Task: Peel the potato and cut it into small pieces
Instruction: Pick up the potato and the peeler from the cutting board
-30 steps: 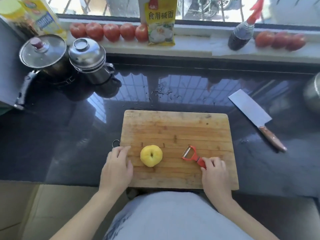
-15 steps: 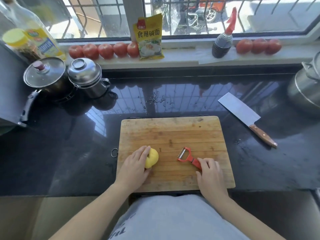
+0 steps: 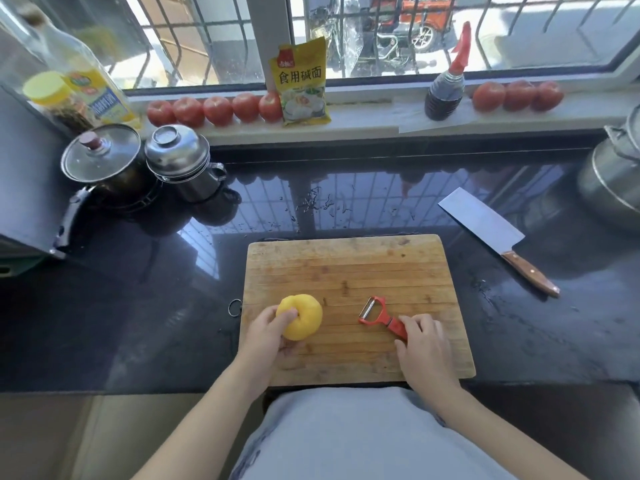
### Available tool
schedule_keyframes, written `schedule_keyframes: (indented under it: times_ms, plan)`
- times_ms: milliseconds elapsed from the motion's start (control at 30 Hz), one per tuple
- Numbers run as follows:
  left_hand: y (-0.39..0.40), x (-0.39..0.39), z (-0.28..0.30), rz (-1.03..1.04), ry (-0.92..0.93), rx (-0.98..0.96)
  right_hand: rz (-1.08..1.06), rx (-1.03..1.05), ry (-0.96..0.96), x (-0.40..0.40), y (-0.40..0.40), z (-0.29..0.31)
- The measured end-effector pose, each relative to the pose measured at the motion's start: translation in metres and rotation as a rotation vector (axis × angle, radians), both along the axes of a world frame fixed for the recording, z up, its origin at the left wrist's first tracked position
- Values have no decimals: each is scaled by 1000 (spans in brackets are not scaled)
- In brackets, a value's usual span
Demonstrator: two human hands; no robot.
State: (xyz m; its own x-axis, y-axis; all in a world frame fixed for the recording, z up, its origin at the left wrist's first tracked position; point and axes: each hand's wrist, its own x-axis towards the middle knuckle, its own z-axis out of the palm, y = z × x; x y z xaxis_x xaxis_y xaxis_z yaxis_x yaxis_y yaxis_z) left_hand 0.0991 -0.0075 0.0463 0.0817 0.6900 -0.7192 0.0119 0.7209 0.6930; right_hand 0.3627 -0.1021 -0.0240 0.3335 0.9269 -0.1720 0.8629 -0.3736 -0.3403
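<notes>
A round yellow potato (image 3: 304,317) rests on the wooden cutting board (image 3: 349,268), near its front left. My left hand (image 3: 266,336) grips the potato from the left, thumb on top. A red peeler (image 3: 379,315) lies on the board to the right of the potato, blade end pointing away. My right hand (image 3: 424,344) has its fingers closed on the peeler's red handle. A cleaver (image 3: 495,237) with a wooden handle lies on the dark counter right of the board.
A lidded black pot (image 3: 104,161) and a steel lidded pot (image 3: 180,161) stand at the back left. A steel kettle (image 3: 613,168) is at the far right. Tomatoes (image 3: 214,109), a yellow packet (image 3: 303,81) and a sauce bottle (image 3: 445,88) line the windowsill.
My left hand moved from the board's left edge onto the potato and took hold of it. My right hand stayed on the peeler handle. The camera tilted up.
</notes>
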Motion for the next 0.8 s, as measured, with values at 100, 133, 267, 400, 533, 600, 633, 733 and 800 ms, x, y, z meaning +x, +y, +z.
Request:
schedule_keyframes:
  times_ms: [100,133,267,400,533,600,633,733,800]
  plan:
    - [-2,2,8,183,-181,-65,-8,-34,14,1,3,0]
    - [-1,1,12,194,-243,-54,-10,-44,17,1,5,0]
    - [-4,-5,30,-12,-91,248,-5,-74,0,0,9,3]
    - [-12,-11,25,-241,392,753,1,-64,-27,-2,9,5]
    - [-13,-13,18,-253,413,898,11,-35,-38,-3,9,7]
    - [-15,-12,17,-260,429,940,21,-45,-30,-4,10,10]
    - [-15,-12,16,-271,432,957,25,-48,-26,-5,11,11]
    - [-13,-14,10,-300,426,914,44,-61,-21,-6,12,14]
    - [-10,-12,14,-193,205,605,50,-71,-20,-6,13,16]
